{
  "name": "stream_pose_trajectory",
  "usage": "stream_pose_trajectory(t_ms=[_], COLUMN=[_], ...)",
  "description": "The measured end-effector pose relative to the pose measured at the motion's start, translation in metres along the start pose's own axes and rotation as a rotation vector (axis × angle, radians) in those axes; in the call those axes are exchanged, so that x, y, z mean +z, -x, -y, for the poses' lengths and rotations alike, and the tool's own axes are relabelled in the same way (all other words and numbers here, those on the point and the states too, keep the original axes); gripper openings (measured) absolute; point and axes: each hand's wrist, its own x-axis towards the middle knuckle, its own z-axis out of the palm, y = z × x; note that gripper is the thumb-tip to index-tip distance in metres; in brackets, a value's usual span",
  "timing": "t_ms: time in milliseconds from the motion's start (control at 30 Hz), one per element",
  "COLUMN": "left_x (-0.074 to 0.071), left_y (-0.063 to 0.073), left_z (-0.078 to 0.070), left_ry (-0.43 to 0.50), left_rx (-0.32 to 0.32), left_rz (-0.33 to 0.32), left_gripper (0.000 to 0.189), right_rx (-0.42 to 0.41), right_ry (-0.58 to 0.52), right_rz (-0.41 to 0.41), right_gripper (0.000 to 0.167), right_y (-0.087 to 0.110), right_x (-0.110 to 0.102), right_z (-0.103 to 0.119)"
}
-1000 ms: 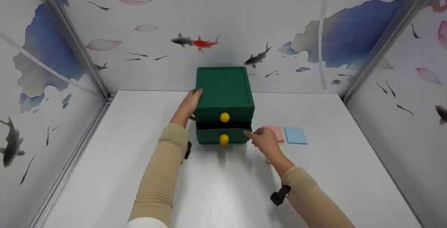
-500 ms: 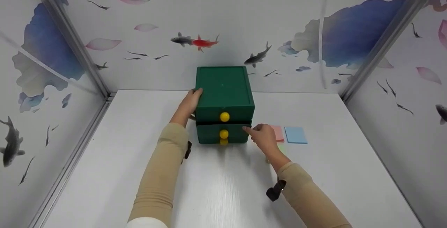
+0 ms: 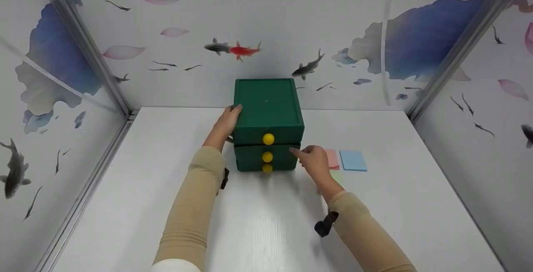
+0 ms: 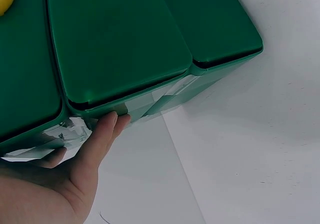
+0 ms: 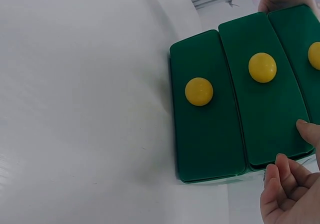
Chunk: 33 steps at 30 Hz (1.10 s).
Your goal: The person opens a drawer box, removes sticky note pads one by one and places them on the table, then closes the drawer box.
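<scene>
A green drawer cabinet [image 3: 266, 103] with yellow knobs stands against the back wall. Its middle drawer [image 5: 267, 114] sits nearly level with the drawers on either side. My left hand [image 3: 227, 123] rests along the cabinet's left side, and in the left wrist view its fingers [image 4: 102, 134] lie against that wall. At the right end of the middle drawer, the thumb of my right hand [image 3: 315, 163] presses on the front. The other fingers of that hand [image 5: 282, 184] are loosely curled beside the cabinet's edge.
To the right of the cabinet, a blue pad of sticky notes [image 3: 353, 160] lies beside a pink pad [image 3: 333, 159]. A green pad [image 3: 336, 176] is partly hidden by the right hand. Printed walls enclose the white table [image 3: 266, 222] at the back and both sides.
The middle drawer has slid back into the cabinet, with my right hand moving along at its front. The dark gap above it has narrowed to a line. My left hand has stayed put.
</scene>
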Motion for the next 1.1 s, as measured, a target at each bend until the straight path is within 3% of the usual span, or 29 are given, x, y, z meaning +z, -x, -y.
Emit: stream_pose_trajectory(t_ms=[700, 1100], left_x=[-0.0012, 0.0002], left_y=[-0.0013, -0.0020], left_z=[-0.0006, 0.0003], left_ry=[0.001, 0.014], left_rx=[-0.014, -0.011], left_rz=[0.014, 0.014], left_gripper=[0.074, 0.074], right_rx=[-0.045, -0.016], right_ry=[-0.010, -0.010], right_rz=[-0.089, -0.091], right_gripper=[0.030, 0.029], right_y=[-0.0041, -0.0059], right_x=[0.0083, 0.0098], right_z=[-0.0038, -0.0024])
